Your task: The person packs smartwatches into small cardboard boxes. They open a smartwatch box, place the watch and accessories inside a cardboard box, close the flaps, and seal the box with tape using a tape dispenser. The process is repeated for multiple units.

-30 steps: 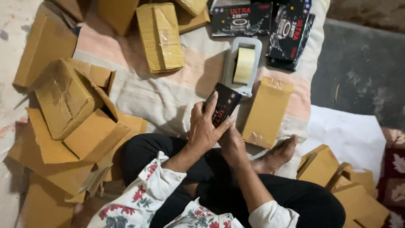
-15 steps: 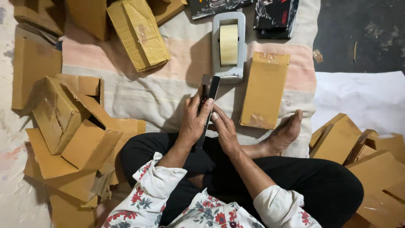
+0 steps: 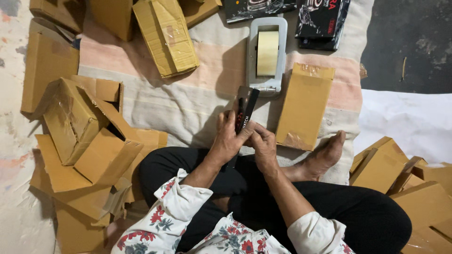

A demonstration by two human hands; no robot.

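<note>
I see the left hand [image 3: 228, 138] and right hand [image 3: 263, 146] both with a closed grip on a slim black box [image 3: 246, 109], held just below the tape dispenser [image 3: 267, 54], left of the sealed brown carton [image 3: 305, 106].

The single head camera looks almost straight down from close above the seated person's lap. Both hands sit at frame centre, the legs fill the bottom, and the cloth-covered floor [image 3: 188, 108] stretches toward the top edge.
</note>
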